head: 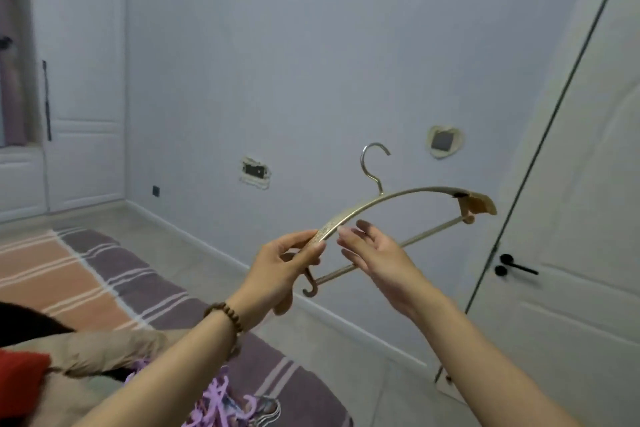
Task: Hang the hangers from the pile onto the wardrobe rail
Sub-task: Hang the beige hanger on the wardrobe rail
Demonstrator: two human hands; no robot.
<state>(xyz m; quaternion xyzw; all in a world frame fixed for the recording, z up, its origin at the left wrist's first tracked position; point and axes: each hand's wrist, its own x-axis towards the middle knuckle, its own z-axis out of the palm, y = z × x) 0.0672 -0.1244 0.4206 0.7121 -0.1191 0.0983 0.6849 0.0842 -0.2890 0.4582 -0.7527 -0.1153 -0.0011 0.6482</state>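
**One hanger up, rail not yet reached**

The left hand (280, 270) pinched the low end of a pale gold hanger (415, 191) between thumb and fingers. It held the hanger tilted in the air before the wall, hook (374, 163) uppermost. The right hand (377, 260) was open beside the curved arm, fingers straight; contact could not be told. Purple hangers (218, 395) lay piled low in view. Step judged: carrying one hanger across. No rail showed; the wardrobe (86, 80) stood far left. The next move would need a turn that way, with the hook leading.
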